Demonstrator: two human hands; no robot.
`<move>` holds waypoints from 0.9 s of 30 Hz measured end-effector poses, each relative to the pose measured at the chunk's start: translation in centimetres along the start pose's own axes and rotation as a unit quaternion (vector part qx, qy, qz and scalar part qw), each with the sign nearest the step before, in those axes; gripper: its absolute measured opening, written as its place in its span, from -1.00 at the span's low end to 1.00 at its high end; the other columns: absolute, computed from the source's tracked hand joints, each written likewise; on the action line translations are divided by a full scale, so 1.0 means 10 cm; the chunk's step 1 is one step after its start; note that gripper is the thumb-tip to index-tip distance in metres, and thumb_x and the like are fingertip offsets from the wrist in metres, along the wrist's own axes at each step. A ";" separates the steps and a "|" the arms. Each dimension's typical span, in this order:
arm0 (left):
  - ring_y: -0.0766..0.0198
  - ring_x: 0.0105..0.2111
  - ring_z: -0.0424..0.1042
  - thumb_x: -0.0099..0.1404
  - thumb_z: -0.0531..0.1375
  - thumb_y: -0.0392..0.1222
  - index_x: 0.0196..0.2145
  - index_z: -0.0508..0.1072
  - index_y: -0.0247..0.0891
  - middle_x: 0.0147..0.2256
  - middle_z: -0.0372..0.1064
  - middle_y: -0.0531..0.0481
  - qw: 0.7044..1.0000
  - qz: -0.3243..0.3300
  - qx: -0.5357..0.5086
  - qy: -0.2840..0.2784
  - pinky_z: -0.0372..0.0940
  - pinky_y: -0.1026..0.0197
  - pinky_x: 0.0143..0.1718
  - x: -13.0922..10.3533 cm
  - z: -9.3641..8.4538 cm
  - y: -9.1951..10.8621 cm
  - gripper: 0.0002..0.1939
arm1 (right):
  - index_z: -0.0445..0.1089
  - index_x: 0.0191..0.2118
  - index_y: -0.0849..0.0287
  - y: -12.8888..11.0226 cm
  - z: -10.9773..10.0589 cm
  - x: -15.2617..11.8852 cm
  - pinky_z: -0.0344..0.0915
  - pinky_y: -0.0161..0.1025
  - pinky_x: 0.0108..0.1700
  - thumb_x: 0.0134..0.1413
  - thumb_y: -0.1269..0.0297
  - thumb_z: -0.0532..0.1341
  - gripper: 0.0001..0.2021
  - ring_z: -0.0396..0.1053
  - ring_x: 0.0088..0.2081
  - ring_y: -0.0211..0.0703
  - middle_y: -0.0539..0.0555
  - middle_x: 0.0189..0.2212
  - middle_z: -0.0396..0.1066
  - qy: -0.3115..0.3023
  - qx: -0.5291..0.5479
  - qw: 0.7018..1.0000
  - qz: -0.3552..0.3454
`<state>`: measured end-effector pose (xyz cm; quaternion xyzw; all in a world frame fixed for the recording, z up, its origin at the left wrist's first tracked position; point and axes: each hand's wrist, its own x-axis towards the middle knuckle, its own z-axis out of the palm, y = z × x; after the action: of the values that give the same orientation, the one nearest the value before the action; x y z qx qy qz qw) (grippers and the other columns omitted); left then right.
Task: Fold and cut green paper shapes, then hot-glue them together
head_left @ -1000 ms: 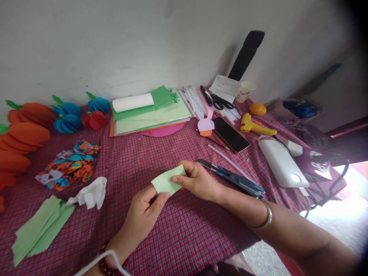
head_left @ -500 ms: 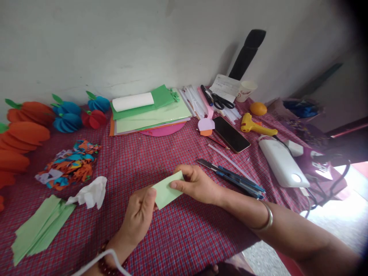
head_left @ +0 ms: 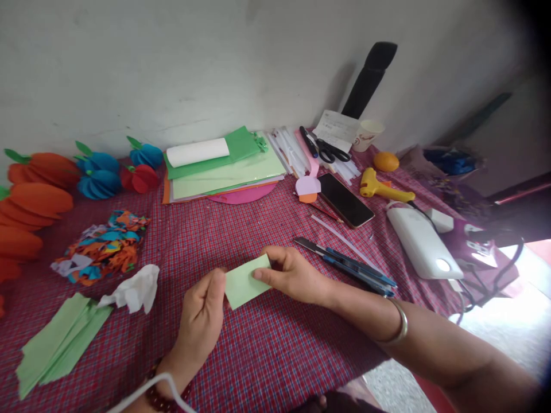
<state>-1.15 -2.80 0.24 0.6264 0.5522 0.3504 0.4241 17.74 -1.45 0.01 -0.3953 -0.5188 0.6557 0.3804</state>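
A light green piece of paper point(head_left: 246, 283), roughly rectangular, is held up over the checked cloth between my two hands. My left hand point(head_left: 202, 312) pinches its left edge, thumb on top. At the far right end, my right hand point(head_left: 297, 275) grips the paper with the thumb lying on its face and the fingers behind. To the left lies a stack of light green paper strips point(head_left: 60, 344), beside a crumpled white tissue point(head_left: 135, 288). A blue utility knife point(head_left: 348, 267) rests on the cloth just right of my right hand.
Orange paper pumpkins point(head_left: 37, 201), blue ones point(head_left: 99, 183) and a red one point(head_left: 140, 178) stand at the left behind paper scraps point(head_left: 107, 246). Coloured sheets point(head_left: 224, 178) lie at the back. Rightward are scissors point(head_left: 329, 150), a phone point(head_left: 345, 199), a yellow glue gun point(head_left: 383, 188) and a white power bank point(head_left: 424, 241).
My left hand has shifted slightly left and up, its thumb now at the paper's edge, so more of the paper's face shows. My right hand keeps its hold.
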 end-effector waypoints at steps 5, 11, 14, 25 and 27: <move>0.31 -0.58 0.26 0.36 -0.06 0.02 -0.44 0.33 -0.23 -0.59 0.26 0.08 0.997 -0.006 -0.051 -0.050 0.21 0.28 -0.54 -0.02 -0.01 -0.05 -0.64 | 0.25 -0.45 0.22 -0.02 0.00 0.02 0.16 -0.39 -0.47 -0.02 0.07 0.27 -0.69 0.16 -0.51 -0.38 -0.08 -0.55 0.21 0.041 -0.004 0.999 -0.014; 0.37 -0.65 0.18 0.27 0.10 -0.15 -0.58 0.30 -0.22 -0.67 0.18 0.15 0.993 0.078 0.061 -0.056 0.13 0.31 -0.60 0.01 0.04 0.08 -0.72 | 0.26 -0.43 0.21 -0.02 -0.03 0.04 0.13 -0.40 -0.53 -0.04 -0.02 0.27 -0.64 0.14 -0.56 -0.40 -0.10 -0.58 0.19 0.079 0.017 0.996 -0.026; 0.38 -0.66 0.18 0.29 0.08 -0.14 -0.60 0.29 -0.22 -0.68 0.17 0.15 0.995 0.074 0.064 -0.029 0.11 0.31 -0.62 0.01 0.04 0.07 -0.69 | 0.28 -0.34 0.23 -0.01 -0.04 0.04 0.18 -0.40 -0.50 -0.06 -0.03 0.29 -0.61 0.19 -0.54 -0.41 -0.09 -0.53 0.25 0.038 0.045 0.998 -0.002; 0.34 -0.60 0.20 0.39 -0.10 -0.05 -0.65 0.21 -0.21 -0.65 0.17 0.10 1.000 0.022 -0.001 0.013 0.13 0.27 -0.52 -0.05 -0.02 -0.06 -0.53 | 0.31 -0.42 0.26 0.05 -0.04 0.03 0.15 -0.39 -0.48 -0.05 0.04 0.30 -0.66 0.17 -0.53 -0.41 -0.09 -0.57 0.25 -0.016 0.022 0.999 0.020; 0.33 -0.57 0.23 0.39 -0.13 0.02 -0.52 0.31 -0.22 -0.60 0.23 0.08 0.997 0.009 -0.069 0.034 0.18 0.26 -0.49 -0.03 0.00 -0.10 -0.56 | 0.31 -0.42 0.26 0.05 -0.04 0.03 0.15 -0.40 -0.48 -0.04 0.05 0.30 -0.66 0.16 -0.53 -0.41 -0.09 -0.57 0.25 -0.016 0.019 0.999 0.021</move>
<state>-1.59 -3.07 -0.62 0.5881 0.5354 0.4124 0.4444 17.93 -1.08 -0.57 -0.3887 -0.5037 0.6795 0.3654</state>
